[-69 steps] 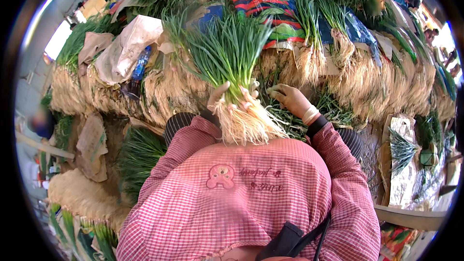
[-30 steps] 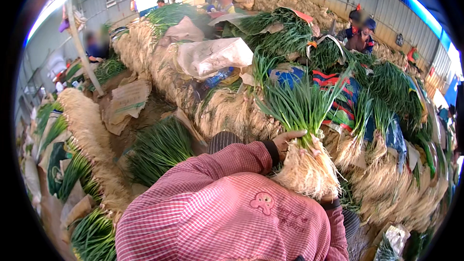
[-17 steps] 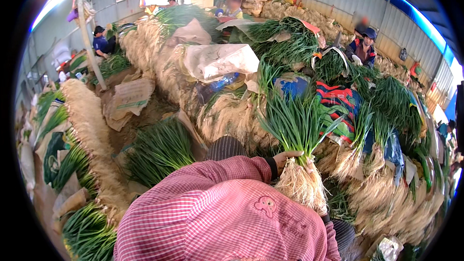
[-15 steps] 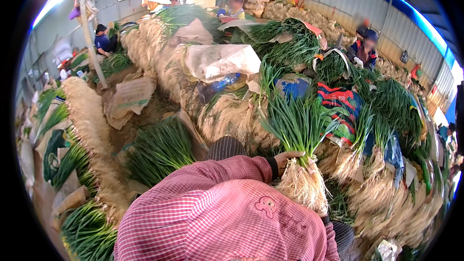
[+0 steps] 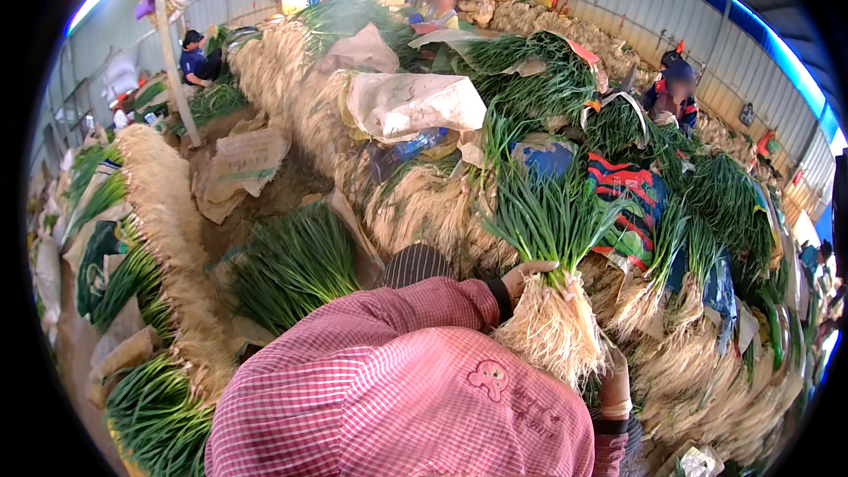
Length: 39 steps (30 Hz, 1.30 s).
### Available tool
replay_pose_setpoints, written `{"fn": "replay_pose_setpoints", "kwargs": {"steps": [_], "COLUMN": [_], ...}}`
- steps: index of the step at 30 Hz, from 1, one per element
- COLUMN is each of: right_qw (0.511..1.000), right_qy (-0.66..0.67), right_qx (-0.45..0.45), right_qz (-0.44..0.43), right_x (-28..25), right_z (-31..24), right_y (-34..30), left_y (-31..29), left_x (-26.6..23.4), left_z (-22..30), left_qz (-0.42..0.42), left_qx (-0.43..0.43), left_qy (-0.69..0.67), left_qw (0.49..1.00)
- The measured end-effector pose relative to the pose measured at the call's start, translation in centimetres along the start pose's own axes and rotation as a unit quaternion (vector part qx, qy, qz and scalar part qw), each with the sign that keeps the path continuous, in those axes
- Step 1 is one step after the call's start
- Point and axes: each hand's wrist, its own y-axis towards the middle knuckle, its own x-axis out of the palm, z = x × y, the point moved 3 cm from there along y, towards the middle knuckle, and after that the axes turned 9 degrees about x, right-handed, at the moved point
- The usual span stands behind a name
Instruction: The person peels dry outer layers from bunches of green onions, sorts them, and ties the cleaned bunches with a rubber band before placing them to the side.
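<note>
A bunch of green onions (image 5: 556,221) stands in front of me, green leaves up and a thick fan of pale roots hanging below. My left hand (image 5: 527,278) is closed round its stems just above the roots, the thumb side showing across the front. Low on the right, my right hand (image 5: 616,382) is beside the root fan, apparently touching its edge. Roots partly cover its fingers, so their grip is unclear. Right of the held bunch, other small bunches of green onions (image 5: 664,252) lean on the heap, roots outward.
Stacked green onions with roots outward form a long heap (image 5: 707,380) ahead and right. A loose pile of onions (image 5: 296,265) lies left of my sleeve. A white sack (image 5: 415,106) covers part of the heap. Several people sit farther off, one person (image 5: 673,93) at the right.
My right hand has come out from under the roots to their right side. The root fan looks wider and raised slightly, while my left hand keeps its grip on the stems.
</note>
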Motion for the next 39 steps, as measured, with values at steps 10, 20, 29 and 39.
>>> {"fn": "replay_pose_setpoints", "kwargs": {"steps": [10,20,29,39], "right_qw": [0.988,0.999,0.996,0.967], "right_qy": [0.148,-0.007,-0.067,0.251], "right_qx": [0.050,-0.019,0.057,-0.050], "right_qz": [-0.018,0.043,0.008,-0.012], "right_x": [6.5,4.6,3.3,-10.1], "right_z": [-1.7,-1.3,-2.1,-15.2], "right_y": [4.0,5.3,14.5,17.1], "left_y": [-1.4,-0.9,-1.3,-4.0], "left_x": [1.1,-2.3,-1.4,-2.9], "left_z": [-1.2,-0.5,-1.4,0.2], "left_qz": [-0.017,-0.019,0.002,-0.038], "left_qx": [0.061,0.013,0.015,0.017], "left_qy": [-0.006,0.033,0.114,0.057], "left_qw": [0.998,0.999,0.993,0.997]}}
